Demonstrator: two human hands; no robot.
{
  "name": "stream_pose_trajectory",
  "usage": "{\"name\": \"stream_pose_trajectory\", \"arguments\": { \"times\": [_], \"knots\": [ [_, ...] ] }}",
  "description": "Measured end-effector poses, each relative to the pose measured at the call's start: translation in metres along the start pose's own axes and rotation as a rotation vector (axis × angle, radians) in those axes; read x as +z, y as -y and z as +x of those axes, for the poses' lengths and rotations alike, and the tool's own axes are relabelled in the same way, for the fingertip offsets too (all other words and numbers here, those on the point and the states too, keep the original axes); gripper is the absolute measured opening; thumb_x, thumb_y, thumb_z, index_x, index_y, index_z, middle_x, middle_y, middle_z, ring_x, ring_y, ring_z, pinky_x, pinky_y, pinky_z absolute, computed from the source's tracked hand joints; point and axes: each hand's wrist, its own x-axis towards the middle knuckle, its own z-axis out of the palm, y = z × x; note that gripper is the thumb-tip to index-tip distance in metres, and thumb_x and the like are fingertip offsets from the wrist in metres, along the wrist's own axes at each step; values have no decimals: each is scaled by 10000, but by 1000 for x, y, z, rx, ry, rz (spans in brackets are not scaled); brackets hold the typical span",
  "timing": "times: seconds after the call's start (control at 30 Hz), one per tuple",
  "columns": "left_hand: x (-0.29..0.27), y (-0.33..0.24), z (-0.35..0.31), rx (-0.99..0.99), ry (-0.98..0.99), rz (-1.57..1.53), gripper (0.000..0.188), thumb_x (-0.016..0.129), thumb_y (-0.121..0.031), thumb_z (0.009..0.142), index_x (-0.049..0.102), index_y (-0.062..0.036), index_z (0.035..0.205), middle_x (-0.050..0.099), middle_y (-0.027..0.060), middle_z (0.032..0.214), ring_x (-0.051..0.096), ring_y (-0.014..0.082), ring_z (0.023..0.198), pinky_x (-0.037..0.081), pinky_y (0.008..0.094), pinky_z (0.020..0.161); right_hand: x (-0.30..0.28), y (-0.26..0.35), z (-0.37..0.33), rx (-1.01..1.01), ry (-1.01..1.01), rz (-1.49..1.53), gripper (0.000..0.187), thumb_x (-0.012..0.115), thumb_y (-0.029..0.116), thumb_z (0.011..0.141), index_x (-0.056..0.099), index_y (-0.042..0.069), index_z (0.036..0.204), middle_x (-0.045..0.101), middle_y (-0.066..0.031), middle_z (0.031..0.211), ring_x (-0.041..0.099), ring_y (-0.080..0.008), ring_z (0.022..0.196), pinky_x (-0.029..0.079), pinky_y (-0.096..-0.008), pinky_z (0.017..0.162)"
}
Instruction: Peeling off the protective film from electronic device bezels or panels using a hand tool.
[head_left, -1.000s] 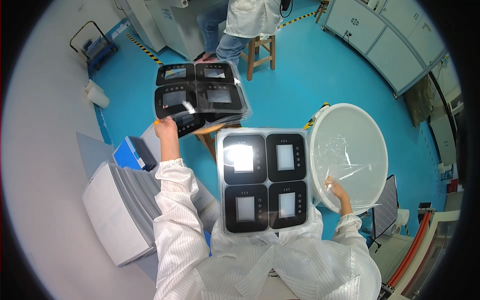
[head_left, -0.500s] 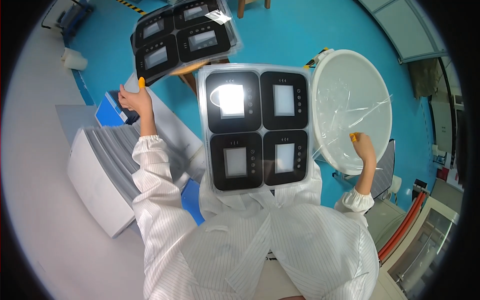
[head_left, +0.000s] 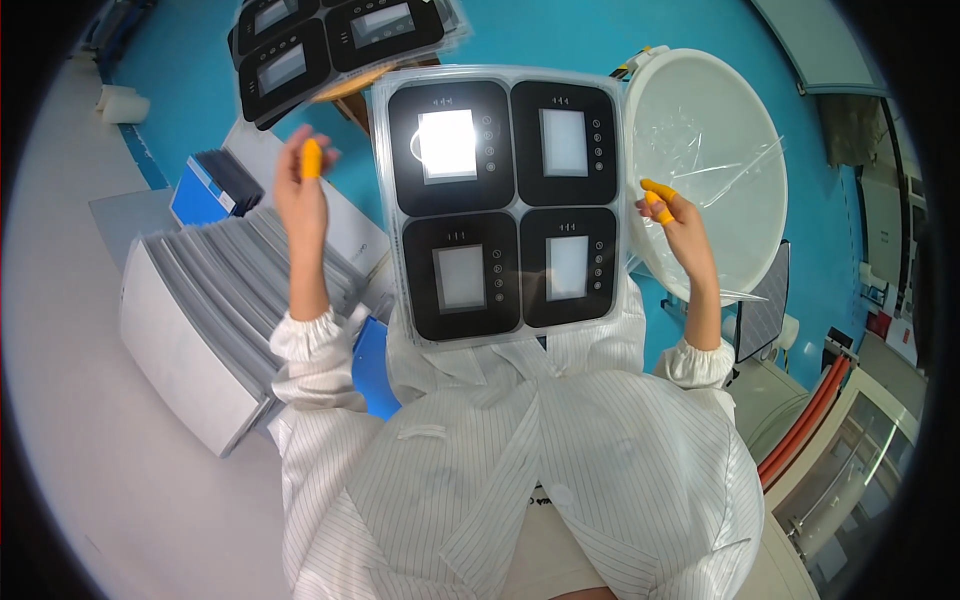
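my left grip (head_left: 310, 158) is loose and a bit blurry, holding nothing i can see. my right grip (head_left: 650, 200) has bent fingers and looks let go too. the stack of black panels (head_left: 512, 208) lies between them: left grip apart at its nine o'clock, right grip just beside its edge at three. the white tub (head_left: 738, 232) with clear film (head_left: 690, 150) is at one o'clock from my right grip.

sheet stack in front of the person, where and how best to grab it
Probably best by the clear side margins of the sheet stack, thumbs on top, left hand from the left, right hand from the right: it is wide, flat and faces the camera, and those margins should keep fingers off the black panels.
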Motion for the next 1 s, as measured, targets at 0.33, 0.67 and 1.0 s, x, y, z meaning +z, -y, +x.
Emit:
{"name": "stream_pose_trajectory", "arguments": {
  "times": [0.33, 0.67, 1.0],
  "knots": [
    [48, -11, -77, -363, 228, -307, 301, 508, -276, 928, 565, 0, 1031, 539, -46, 860, 441, 53, 803, 353, 200, 762, 48, 25, 2, 163, -198, 446, 391, 512, 176, 912, 447, -72, 1207, 601, -55, 965, 558, -93, 827, 443, -220, 748],
    [42, -21, -81, -306, 214, -218, 223, 490, -239, 938, 534, -20, 932, 470, -59, 792, 372, 38, 763, 334, 192, 704, 47, 21, -6, 85, -288, 446, 339, 538, 172, 903, 487, -45, 1159, 594, -31, 938, 533, -73, 864, 402, -195, 773],
    [47, -15, -80, -10, 59, 354, 392, 546, -26, 803, 467, 23, 1184, 527, 140, 1055, 505, 243, 983, 391, 286, 866, 62, -26, 21, -89, -465, 184, 397, 543, 143, 890, 469, 46, 1268, 551, -88, 1113, 532, -157, 942, 437, -261, 798]
  ]
}}
